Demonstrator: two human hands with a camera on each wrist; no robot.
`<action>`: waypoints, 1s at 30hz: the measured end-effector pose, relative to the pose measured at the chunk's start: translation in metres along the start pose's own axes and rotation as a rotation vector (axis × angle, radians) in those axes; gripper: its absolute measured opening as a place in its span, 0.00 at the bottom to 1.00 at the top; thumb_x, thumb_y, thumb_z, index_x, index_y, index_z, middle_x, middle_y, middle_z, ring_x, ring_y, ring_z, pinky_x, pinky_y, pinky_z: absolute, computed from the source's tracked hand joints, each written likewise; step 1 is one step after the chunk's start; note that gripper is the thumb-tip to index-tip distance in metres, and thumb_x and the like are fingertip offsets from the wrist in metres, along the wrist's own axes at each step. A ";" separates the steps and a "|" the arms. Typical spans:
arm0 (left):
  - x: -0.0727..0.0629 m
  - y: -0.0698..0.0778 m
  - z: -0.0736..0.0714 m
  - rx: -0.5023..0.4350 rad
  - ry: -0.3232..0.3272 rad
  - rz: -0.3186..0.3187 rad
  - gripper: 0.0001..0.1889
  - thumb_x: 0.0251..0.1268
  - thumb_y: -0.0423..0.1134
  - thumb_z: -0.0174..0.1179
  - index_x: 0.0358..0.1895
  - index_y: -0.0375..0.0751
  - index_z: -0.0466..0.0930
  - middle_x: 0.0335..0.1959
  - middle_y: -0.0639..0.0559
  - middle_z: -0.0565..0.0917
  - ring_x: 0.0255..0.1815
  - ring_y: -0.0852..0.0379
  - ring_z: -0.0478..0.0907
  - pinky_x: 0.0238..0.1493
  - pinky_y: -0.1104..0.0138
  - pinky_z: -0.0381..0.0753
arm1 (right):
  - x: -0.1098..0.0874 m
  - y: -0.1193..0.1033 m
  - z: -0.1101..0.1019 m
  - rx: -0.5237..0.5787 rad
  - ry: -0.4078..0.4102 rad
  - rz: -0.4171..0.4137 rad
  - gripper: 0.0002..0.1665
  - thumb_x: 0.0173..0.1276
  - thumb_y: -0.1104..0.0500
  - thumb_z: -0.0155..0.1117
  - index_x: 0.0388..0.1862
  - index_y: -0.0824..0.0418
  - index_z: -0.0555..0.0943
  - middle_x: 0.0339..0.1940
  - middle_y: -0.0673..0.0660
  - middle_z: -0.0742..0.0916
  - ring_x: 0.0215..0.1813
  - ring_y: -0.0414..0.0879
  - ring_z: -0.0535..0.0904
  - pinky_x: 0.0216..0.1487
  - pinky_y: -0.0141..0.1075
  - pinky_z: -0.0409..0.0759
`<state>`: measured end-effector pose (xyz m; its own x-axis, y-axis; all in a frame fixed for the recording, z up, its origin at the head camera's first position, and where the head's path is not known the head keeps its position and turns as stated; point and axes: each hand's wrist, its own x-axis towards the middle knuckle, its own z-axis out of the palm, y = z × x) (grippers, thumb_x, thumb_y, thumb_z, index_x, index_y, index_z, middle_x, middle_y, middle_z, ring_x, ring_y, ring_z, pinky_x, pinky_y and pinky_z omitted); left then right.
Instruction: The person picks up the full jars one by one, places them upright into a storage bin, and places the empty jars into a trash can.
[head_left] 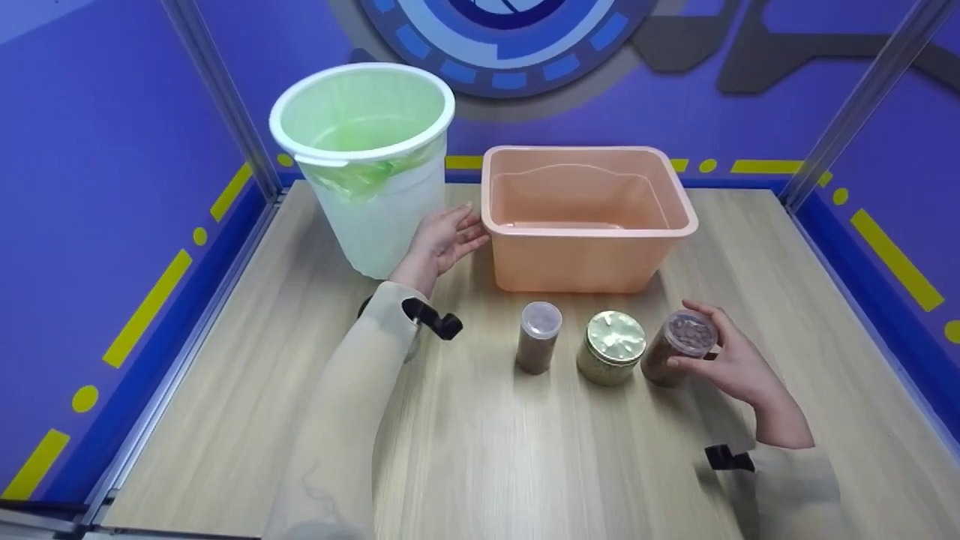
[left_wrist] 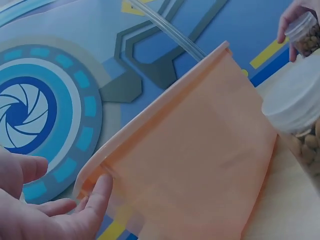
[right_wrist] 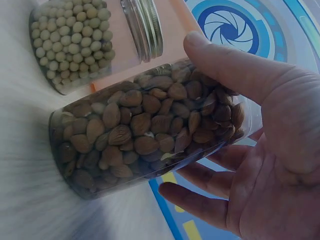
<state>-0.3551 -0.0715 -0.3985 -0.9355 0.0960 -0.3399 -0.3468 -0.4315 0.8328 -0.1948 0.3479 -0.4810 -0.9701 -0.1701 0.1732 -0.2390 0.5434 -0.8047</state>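
Note:
A clear jar of almonds (right_wrist: 145, 125) stands on the table at the right, slightly tilted in the head view. My right hand (head_left: 739, 367) holds it near the top, thumb on one side and fingers on the other. Left of it is a jar with a shiny metal lid (head_left: 615, 337), full of pale round pea-like balls (right_wrist: 75, 37). Farther left stands a narrower jar with a whitish lid (head_left: 541, 321), with brown nuts inside. My left hand (head_left: 446, 240) has its fingers loosely extended at the left side of an orange plastic bin (head_left: 581, 262), apparently touching it below the rim.
A tall white bucket (head_left: 405, 202) with a green liner bag stands at the back left, beside my left hand. Blue printed panels (head_left: 112, 187) wall in the wooden table (head_left: 480, 465) at the back and both sides.

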 end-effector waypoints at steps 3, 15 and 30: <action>0.002 0.000 0.001 -0.034 0.007 -0.029 0.18 0.80 0.36 0.54 0.66 0.32 0.70 0.50 0.41 0.81 0.46 0.50 0.82 0.66 0.57 0.84 | 0.000 0.001 0.001 -0.011 -0.004 0.013 0.53 0.57 0.63 0.81 0.78 0.60 0.63 0.67 0.68 0.80 0.56 0.19 0.72 0.53 0.14 0.70; 0.008 -0.004 0.009 0.027 -0.038 -0.052 0.21 0.74 0.26 0.58 0.68 0.30 0.71 0.47 0.39 0.82 0.41 0.51 0.83 0.45 0.62 0.93 | -0.001 0.000 0.000 -0.029 0.003 0.023 0.52 0.58 0.61 0.81 0.78 0.59 0.63 0.66 0.66 0.80 0.57 0.18 0.71 0.53 0.15 0.70; 0.011 -0.018 0.009 -0.041 -0.023 0.046 0.25 0.73 0.24 0.58 0.71 0.31 0.70 0.65 0.34 0.79 0.66 0.40 0.80 0.54 0.61 0.90 | -0.003 0.004 0.002 0.050 0.093 0.010 0.45 0.53 0.67 0.83 0.69 0.66 0.71 0.53 0.41 0.84 0.54 0.24 0.78 0.52 0.16 0.74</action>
<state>-0.3597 -0.0543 -0.4130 -0.9519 0.0956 -0.2911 -0.3008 -0.4726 0.8284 -0.1928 0.3490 -0.4854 -0.9728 -0.0869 0.2149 -0.2290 0.5029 -0.8335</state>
